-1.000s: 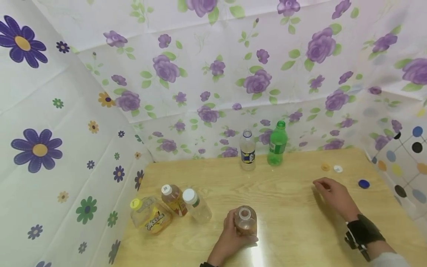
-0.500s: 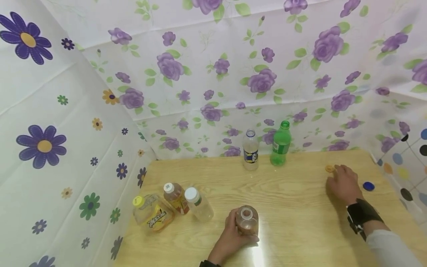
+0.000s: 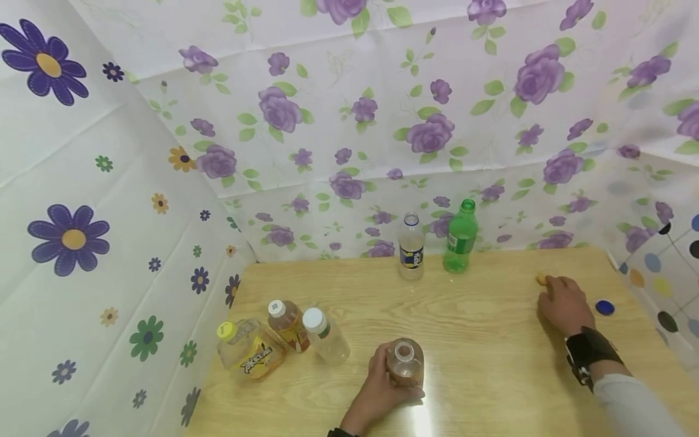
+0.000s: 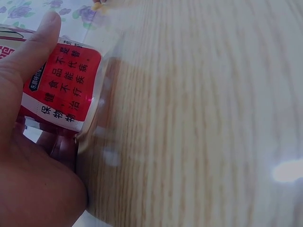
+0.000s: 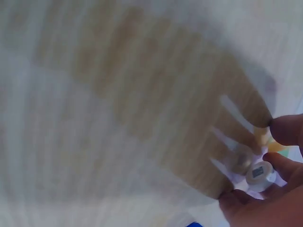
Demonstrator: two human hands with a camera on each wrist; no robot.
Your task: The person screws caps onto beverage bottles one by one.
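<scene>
My left hand [image 3: 384, 388] is wrapped round an uncapped plastic drink bottle [image 3: 405, 362] standing on the table. The left wrist view shows the bottle's red label [image 4: 71, 80] close up, with my thumb along its side. Over at the right, my right hand [image 3: 568, 305] pinches an orange bottle cap [image 3: 542, 278], which looks tilted. A white bottle cap [image 5: 260, 174] appears among the right fingers in the right wrist view; the hand hides it from the head camera. The blue bottle cap [image 3: 605, 308] lies on the table to the right of that hand.
Uncapped clear [image 3: 412, 247] and green [image 3: 460, 237] bottles stand at the table's back edge. Three capped bottles are grouped at the left: yellow-capped [image 3: 251, 349], brown with a white cap [image 3: 288, 326], and clear with a white cap [image 3: 327, 337]. Patterned cloth [image 3: 327, 145] surrounds the table.
My right hand has moved back and right to the caps. It covers the white cap, and the orange cap has tipped from lying flat. My left hand still grips the bottle.
</scene>
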